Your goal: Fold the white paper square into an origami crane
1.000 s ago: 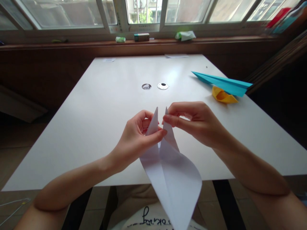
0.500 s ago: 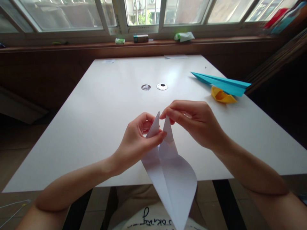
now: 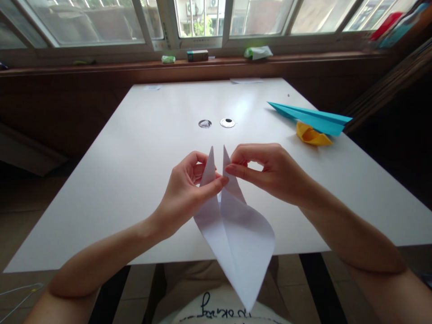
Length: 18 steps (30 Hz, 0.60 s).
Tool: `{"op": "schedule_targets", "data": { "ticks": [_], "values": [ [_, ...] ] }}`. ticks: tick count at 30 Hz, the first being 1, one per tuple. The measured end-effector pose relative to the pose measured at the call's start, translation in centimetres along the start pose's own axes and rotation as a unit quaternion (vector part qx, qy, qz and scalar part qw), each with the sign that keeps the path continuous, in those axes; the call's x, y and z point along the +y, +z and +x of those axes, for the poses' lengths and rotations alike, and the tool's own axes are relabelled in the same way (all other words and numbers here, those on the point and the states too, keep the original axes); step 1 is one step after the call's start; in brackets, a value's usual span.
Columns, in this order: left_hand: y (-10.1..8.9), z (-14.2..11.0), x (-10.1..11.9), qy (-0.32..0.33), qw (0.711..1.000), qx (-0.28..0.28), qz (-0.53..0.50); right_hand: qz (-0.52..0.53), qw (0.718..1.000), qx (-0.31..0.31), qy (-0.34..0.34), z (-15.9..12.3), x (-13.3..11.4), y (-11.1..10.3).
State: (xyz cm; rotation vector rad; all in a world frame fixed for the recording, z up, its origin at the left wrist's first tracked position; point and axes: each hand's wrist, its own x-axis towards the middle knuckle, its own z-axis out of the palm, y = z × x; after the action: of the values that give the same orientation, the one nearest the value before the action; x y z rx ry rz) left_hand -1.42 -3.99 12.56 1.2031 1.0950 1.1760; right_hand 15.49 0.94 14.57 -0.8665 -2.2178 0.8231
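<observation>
A folded sheet of white paper [image 3: 245, 243] is held up over the near edge of the white table [image 3: 141, 130]. It has two narrow pointed flaps at the top and a wide body that tapers to a point near my lap. My left hand [image 3: 189, 184] is closed around the left side, its thumb laid across the front between the flaps; some of its fingers are hidden behind the paper. With thumb and forefinger, my right hand [image 3: 261, 168] pinches the right flap below its tip.
A blue paper plane [image 3: 312, 118] and a yellow paper boat [image 3: 313, 135] lie at the table's right. Two round metal-rimmed holes [image 3: 227, 123] mark its middle. Along the window sill are a small box [image 3: 197, 56] and a green-and-white packet [image 3: 258, 53].
The paper has risen slightly and shifted left with my left hand. My right fingers have moved from the right flap's tip to lower on it, and both tips now stand upright.
</observation>
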Motion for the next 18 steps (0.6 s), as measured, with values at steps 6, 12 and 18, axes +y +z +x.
{"op": "schedule_targets", "data": {
  "ticks": [6, 12, 18],
  "values": [
    [-0.16, 0.14, -0.1, 0.002, 1.0, 0.0, -0.017, -0.012, 1.0, -0.013, -0.004, -0.11, 0.0, -0.07],
    [-0.06, 0.25, -0.06, 0.011, 1.0, 0.013, -0.018, -0.043, 0.999, 0.014, -0.008, -0.23, -0.32, -0.03],
    [-0.25, 0.37, 0.04, 0.037, 0.999, 0.028, -0.023, -0.056, 0.998, -0.03, -0.014, -0.33, -0.2, -0.16]
  ]
}}
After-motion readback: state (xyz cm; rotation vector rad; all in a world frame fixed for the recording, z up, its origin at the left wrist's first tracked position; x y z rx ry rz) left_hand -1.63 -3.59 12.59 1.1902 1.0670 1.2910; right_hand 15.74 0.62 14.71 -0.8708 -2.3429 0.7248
